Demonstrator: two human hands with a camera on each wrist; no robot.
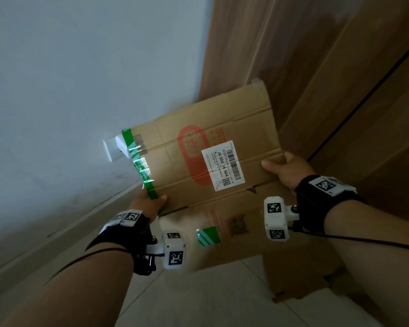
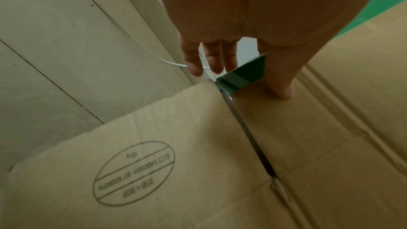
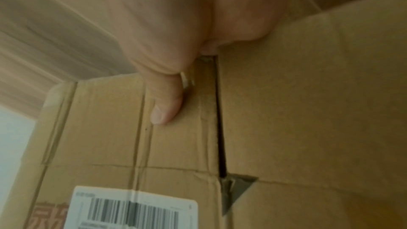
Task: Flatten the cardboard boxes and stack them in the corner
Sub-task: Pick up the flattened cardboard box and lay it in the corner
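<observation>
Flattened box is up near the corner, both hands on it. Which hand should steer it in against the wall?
Left, probably. The left hand pinches the flattened box at its green-taped edge, the side nearest the white wall and socket. The right hand has its grip on the edge by the wooden panel.

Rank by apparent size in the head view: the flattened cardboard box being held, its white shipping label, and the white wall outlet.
1. flattened cardboard box, far the largest.
2. white shipping label.
3. white wall outlet, smallest as seen, though the box hides part of it.
</observation>
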